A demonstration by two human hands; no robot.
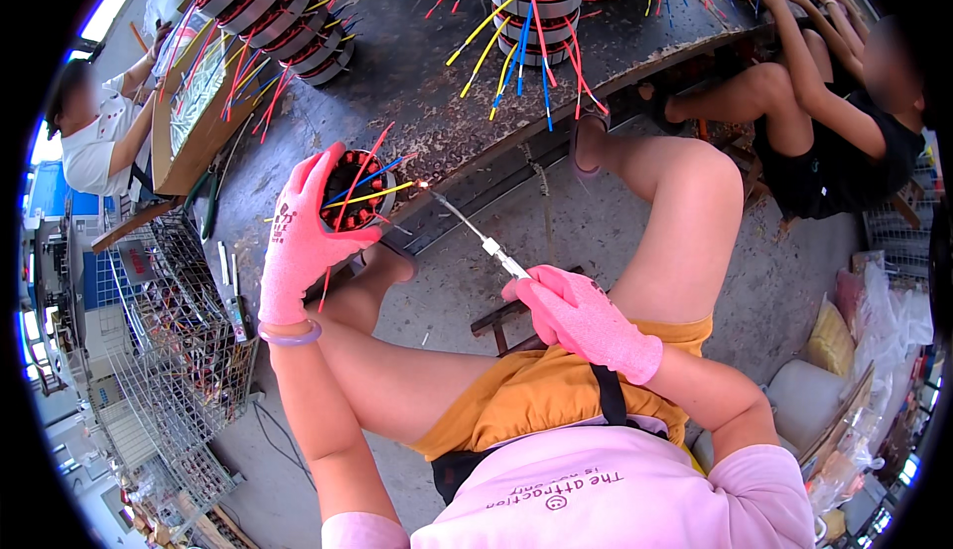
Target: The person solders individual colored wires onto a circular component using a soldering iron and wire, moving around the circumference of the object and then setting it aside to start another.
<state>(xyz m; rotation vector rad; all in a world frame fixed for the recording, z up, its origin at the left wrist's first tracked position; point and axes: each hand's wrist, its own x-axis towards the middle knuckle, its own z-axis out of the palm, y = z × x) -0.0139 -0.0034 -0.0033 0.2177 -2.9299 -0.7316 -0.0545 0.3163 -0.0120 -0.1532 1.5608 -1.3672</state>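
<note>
Toward ten o'clock, by the edge of the dark, scuffed desk [397, 77], is a round motor core with red windings [372, 213], with red, blue and yellow wires sticking out. The left hand in a pink glove [298, 226] has its grip curved around the core's nine o'clock side, fingers above and thumb below. From four o'clock, the right hand in a matching pink glove [581, 319] closes its grip on a slim white pen-shaped tool with a thin metal tip [504, 256]. That tip points to ten o'clock and meets or nearly meets the yellow wire's end (a small bright glow hides which). Taller stacks of similar wired cores stand on the desk: a leaning grey-banded stack [278, 15] at eleven o'clock and an upright grey-banded stack [536, 13] near twelve.
</note>
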